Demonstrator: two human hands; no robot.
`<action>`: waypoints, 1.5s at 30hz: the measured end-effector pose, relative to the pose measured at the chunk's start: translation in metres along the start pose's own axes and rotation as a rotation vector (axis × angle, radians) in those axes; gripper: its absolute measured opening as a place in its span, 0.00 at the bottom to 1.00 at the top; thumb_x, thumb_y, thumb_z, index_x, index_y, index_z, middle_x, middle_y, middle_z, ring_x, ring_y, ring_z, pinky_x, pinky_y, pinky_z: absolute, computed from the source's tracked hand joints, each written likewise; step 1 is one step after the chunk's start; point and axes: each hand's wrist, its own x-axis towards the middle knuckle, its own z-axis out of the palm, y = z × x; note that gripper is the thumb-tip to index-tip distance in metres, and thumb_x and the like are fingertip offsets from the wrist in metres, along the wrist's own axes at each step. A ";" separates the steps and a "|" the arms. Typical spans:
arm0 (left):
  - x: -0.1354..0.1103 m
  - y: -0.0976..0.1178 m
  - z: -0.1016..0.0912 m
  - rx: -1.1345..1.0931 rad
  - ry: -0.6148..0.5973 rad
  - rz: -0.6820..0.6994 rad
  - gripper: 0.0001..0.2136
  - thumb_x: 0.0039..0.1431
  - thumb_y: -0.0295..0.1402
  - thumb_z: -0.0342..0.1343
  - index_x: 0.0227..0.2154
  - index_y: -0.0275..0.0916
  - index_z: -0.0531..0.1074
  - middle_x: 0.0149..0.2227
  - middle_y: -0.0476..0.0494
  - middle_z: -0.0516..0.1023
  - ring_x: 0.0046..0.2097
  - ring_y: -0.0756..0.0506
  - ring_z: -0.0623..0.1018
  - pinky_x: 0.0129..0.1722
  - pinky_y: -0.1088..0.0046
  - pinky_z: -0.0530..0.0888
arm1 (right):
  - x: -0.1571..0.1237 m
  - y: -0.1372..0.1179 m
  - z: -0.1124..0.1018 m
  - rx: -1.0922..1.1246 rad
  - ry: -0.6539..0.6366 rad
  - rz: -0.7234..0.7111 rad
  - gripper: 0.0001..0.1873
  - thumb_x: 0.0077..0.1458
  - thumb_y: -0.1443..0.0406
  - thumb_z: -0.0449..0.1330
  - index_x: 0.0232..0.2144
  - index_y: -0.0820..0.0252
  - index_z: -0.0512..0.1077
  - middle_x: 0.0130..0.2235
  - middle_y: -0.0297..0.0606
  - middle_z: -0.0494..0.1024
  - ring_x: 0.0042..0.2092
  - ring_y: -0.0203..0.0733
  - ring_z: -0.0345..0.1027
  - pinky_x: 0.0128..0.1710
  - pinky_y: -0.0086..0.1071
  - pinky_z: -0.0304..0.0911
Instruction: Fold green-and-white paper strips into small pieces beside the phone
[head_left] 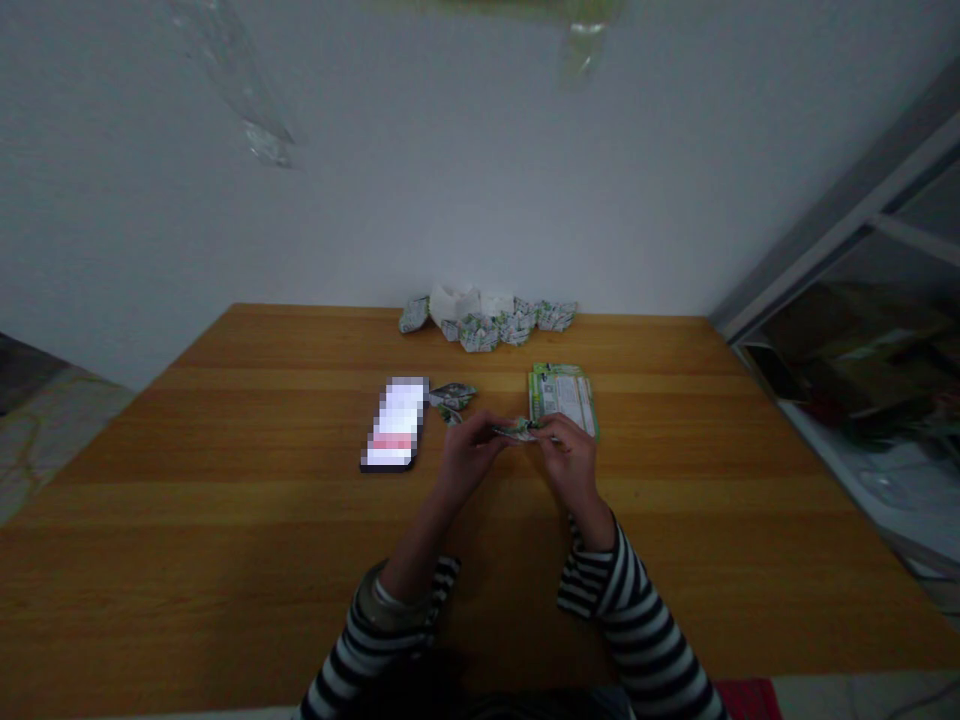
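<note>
Green and white printed paper makes the small folded piece (516, 430) that I pinch between my left hand (469, 455) and my right hand (570, 462). Both of my hands are closed on it. They come from two sides, and the piece sits in the middle, just in front of the stack of printed green sheets (562, 398), which is my reference point on this wooden table (225, 450). My right hand is the nearest to the stack and seems almost to touch its front edge, but from this view I cannot tell if there is contact.

To the left of the stack, two other folded paper pieces (452, 396) lie close together. Further left of them, a smartphone (394, 424) lies flat with its screen lit, but the screen is too blurred to read. Behind the stack, along the far edge of the table, there is a row of many folded pieces (487, 330), and a white crumpled paper (454, 303) stands at the back of this row. My black and white striped sleeves (645, 610) come into the view from below the stack.
</note>
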 end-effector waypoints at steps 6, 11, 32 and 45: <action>0.000 -0.003 -0.002 0.007 -0.011 -0.024 0.07 0.46 0.31 0.66 0.30 0.39 0.76 0.32 0.45 0.82 0.34 0.44 0.81 0.37 0.68 0.77 | 0.008 -0.001 -0.007 0.119 -0.187 0.120 0.10 0.55 0.65 0.58 0.23 0.57 0.73 0.30 0.37 0.76 0.35 0.40 0.70 0.34 0.31 0.65; 0.005 -0.008 -0.014 0.039 -0.051 -0.023 0.06 0.46 0.30 0.66 0.29 0.38 0.76 0.31 0.45 0.81 0.34 0.44 0.80 0.36 0.69 0.76 | 0.014 0.000 -0.014 0.432 -0.178 0.381 0.11 0.50 0.57 0.65 0.32 0.56 0.74 0.35 0.38 0.81 0.35 0.42 0.75 0.31 0.32 0.70; 0.012 -0.004 -0.032 0.168 -0.407 -0.034 0.06 0.48 0.25 0.60 0.31 0.37 0.78 0.30 0.44 0.81 0.33 0.45 0.79 0.35 0.71 0.74 | -0.003 -0.001 0.014 0.264 -0.439 0.403 0.12 0.46 0.66 0.65 0.37 0.58 0.78 0.32 0.35 0.83 0.34 0.44 0.77 0.30 0.31 0.69; 0.014 -0.008 -0.025 -0.036 -0.191 -0.163 0.08 0.44 0.29 0.66 0.30 0.36 0.76 0.29 0.45 0.82 0.33 0.44 0.81 0.36 0.69 0.77 | -0.004 -0.005 0.019 0.340 -0.297 0.415 0.16 0.51 0.62 0.62 0.43 0.58 0.78 0.31 0.35 0.82 0.30 0.41 0.76 0.29 0.31 0.71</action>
